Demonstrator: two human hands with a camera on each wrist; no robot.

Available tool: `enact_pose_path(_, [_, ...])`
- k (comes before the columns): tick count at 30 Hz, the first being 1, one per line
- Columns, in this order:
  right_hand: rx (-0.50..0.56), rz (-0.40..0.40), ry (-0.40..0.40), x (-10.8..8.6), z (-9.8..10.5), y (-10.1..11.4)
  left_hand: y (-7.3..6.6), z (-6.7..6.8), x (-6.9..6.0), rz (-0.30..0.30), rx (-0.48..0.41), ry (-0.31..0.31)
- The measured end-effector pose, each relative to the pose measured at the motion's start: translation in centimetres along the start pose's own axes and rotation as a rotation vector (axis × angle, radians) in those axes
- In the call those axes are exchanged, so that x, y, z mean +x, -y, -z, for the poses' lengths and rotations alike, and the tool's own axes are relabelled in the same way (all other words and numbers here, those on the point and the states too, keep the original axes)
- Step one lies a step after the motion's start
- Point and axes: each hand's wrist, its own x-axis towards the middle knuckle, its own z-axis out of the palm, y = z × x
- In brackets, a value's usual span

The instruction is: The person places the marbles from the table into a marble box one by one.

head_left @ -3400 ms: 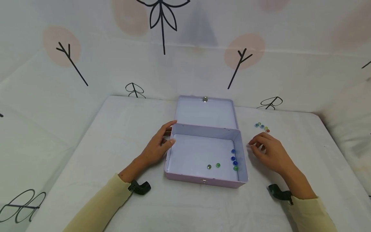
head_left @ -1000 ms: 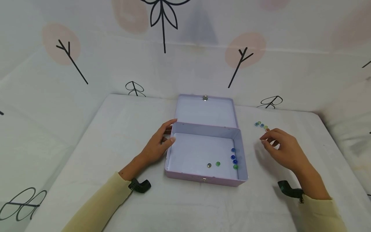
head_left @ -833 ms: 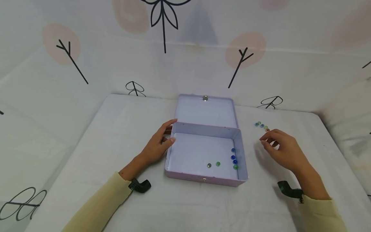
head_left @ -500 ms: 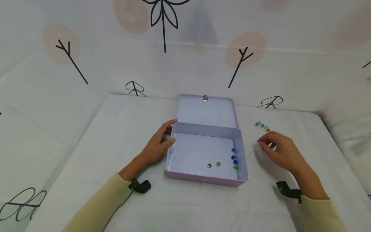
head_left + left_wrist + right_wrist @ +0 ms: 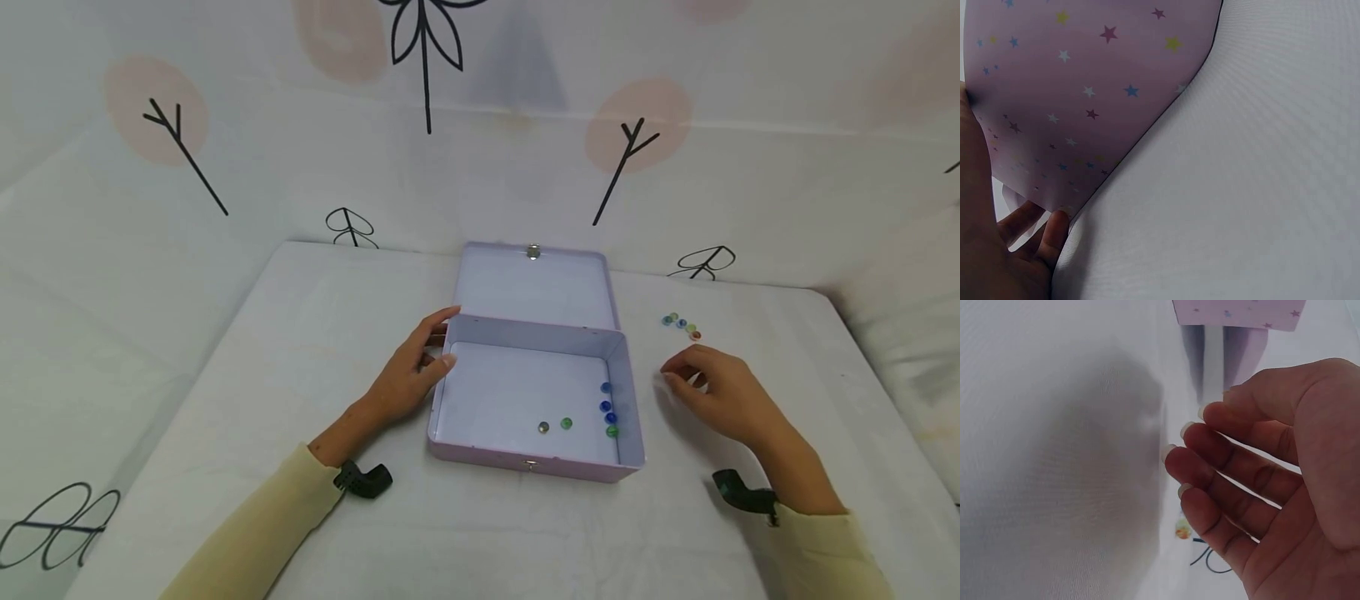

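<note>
A lilac tin box [image 5: 480,454] stands on the white cloth with its lid [image 5: 536,287] folded back. My left hand [image 5: 408,375] holds the box's left wall, thumb over the rim and fingers along the outside. In the left wrist view those fingers [image 5: 1054,237] touch the star-printed side [image 5: 1085,94]. Inside the box lie several glass marbles, such as a green marble [image 5: 567,423], a clear marble [image 5: 543,427] and a blue marble [image 5: 606,407]. Right of the box, my right hand [image 5: 716,392] hovers over the cloth. Its fingers [image 5: 1235,462] are loosely bent, with nothing visible between them.
Beyond my right hand lies a small cluster of marbles, including a red marble [image 5: 696,335] and a blue marble [image 5: 667,320]. A patterned white cloth wall [image 5: 510,167] rises behind the table [image 5: 337,292].
My right hand first shifted right, away from the box, then drifted back slightly left and nearer to me, uncovering the red marble. The left hand, box and marbles have stayed in place.
</note>
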Motion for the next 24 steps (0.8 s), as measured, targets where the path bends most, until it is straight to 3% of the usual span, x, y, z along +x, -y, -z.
enact_pose_path(24, [0.001, 0.012, 0.087, 0.25, -0.49, 0.31, -0.05, -0.15, 0.02, 0.021, 0.016, 0.000])
